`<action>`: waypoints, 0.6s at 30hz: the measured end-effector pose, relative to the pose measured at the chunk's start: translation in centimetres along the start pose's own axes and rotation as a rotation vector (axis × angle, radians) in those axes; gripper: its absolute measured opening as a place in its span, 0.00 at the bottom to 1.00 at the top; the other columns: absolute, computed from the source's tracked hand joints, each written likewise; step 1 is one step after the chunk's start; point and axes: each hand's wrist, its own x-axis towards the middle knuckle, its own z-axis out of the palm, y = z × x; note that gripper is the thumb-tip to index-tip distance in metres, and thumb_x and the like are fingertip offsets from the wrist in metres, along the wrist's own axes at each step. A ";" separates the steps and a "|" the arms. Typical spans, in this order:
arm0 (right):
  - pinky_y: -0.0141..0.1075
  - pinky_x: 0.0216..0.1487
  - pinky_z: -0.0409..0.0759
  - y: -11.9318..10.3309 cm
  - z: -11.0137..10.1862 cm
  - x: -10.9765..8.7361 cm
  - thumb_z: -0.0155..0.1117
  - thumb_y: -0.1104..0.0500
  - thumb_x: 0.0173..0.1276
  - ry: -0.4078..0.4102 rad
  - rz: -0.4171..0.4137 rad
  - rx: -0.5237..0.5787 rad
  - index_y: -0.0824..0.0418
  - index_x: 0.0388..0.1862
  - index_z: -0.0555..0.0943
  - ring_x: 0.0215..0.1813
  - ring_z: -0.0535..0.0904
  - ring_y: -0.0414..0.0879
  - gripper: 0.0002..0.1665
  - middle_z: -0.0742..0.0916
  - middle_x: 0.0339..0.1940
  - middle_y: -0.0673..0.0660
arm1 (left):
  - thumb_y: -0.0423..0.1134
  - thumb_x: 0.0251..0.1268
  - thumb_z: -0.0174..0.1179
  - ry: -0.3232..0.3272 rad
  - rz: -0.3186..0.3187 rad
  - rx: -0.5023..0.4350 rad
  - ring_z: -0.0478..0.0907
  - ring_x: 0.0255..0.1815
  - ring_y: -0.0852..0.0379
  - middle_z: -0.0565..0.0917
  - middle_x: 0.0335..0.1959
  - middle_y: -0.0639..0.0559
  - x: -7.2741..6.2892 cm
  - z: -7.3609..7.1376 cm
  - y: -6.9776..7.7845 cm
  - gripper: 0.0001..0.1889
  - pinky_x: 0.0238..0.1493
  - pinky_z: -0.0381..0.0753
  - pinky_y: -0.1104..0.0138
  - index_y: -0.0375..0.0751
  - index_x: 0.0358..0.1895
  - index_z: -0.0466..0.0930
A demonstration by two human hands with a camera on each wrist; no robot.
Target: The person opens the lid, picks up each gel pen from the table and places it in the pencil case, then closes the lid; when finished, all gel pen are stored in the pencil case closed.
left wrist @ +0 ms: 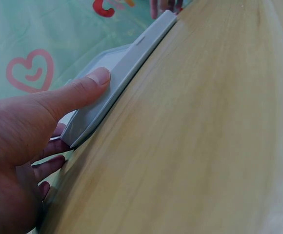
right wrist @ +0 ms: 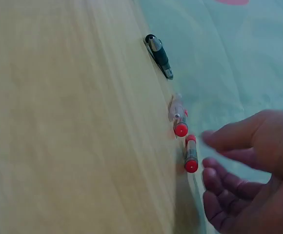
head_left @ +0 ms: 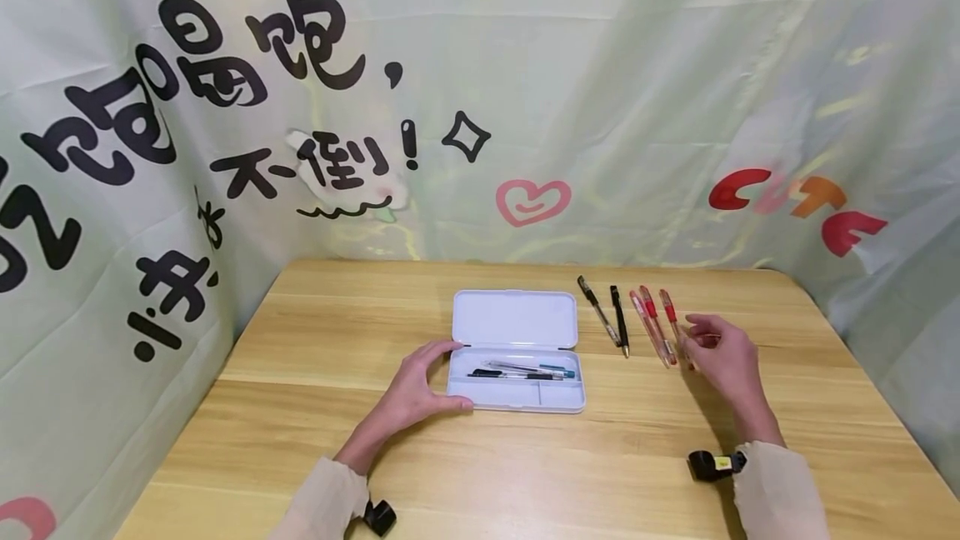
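A white pencil case [head_left: 513, 319] lies on the table with its lid folded back. Inside its tray are a black pen [head_left: 516, 374] and a clear pen with a teal end [head_left: 558, 370]. My left hand [head_left: 414, 386] holds the case's left end, thumb against the front wall [left wrist: 119, 80] and fingers around the rear corner. On the right, my right hand [head_left: 723, 357] hovers beside the rightmost red-capped pen [head_left: 668, 307], fingers bent and nothing visibly pinched. In the right wrist view, that red pen [right wrist: 191, 153] lies just off the fingertips.
Two more red pens [head_left: 649, 307] lie left of my right hand. Between them and the case are two black pens [head_left: 621, 319]. A printed cloth [head_left: 600, 107] hangs behind the wooden table [head_left: 300, 332].
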 end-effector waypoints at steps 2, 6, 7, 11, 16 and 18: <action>0.26 0.27 0.78 0.3 0.0 -0.1 0.71 0.67 0.67 -0.031 0.001 -0.002 0.76 0.57 0.80 0.37 0.80 0.45 0.22 0.86 0.42 0.70 | 0.59 0.39 0.84 0.002 0.002 -0.003 0.68 0.72 0.42 0.75 0.70 0.47 0.0 0.0 0.0 0.48 0.71 0.64 0.41 0.50 0.69 0.76; 0.29 0.25 0.79 0.7 0.0 -0.1 0.72 0.68 0.65 -0.052 0.002 -0.018 0.77 0.53 0.82 0.34 0.79 0.41 0.20 0.87 0.39 0.68 | 0.60 0.39 0.83 0.007 0.001 0.001 0.68 0.73 0.42 0.75 0.70 0.47 -0.1 0.0 -0.1 0.48 0.71 0.64 0.39 0.52 0.69 0.76; 0.29 0.25 0.78 0.7 0.0 -0.2 0.72 0.68 0.64 -0.049 0.003 -0.031 0.76 0.51 0.83 0.34 0.79 0.42 0.18 0.87 0.38 0.67 | 0.60 0.39 0.83 0.007 0.001 -0.002 0.68 0.73 0.42 0.75 0.70 0.47 -0.1 0.0 -0.1 0.48 0.71 0.64 0.39 0.52 0.69 0.76; 0.35 0.32 0.75 0.5 0.0 -0.3 0.72 0.67 0.63 -0.014 -0.017 -0.093 0.73 0.45 0.86 0.34 0.82 0.49 0.13 0.89 0.35 0.64 | 0.60 0.39 0.83 0.004 0.005 -0.003 0.68 0.72 0.42 0.75 0.70 0.47 -0.1 0.1 -0.2 0.48 0.71 0.64 0.40 0.51 0.69 0.76; 0.39 0.34 0.73 0.2 0.0 -0.3 0.71 0.67 0.63 0.025 -0.019 -0.125 0.72 0.43 0.88 0.35 0.83 0.53 0.11 0.90 0.33 0.64 | 0.59 0.39 0.84 0.001 0.012 -0.003 0.69 0.72 0.43 0.76 0.70 0.47 0.0 0.1 -0.2 0.48 0.71 0.65 0.42 0.50 0.69 0.76; 0.36 0.31 0.74 -0.2 0.1 -0.2 0.71 0.66 0.64 0.036 -0.013 -0.115 0.72 0.43 0.88 0.33 0.83 0.51 0.11 0.90 0.34 0.65 | 0.59 0.39 0.84 0.001 0.009 -0.001 0.69 0.72 0.43 0.76 0.70 0.47 0.0 0.1 -0.2 0.48 0.71 0.65 0.42 0.50 0.69 0.76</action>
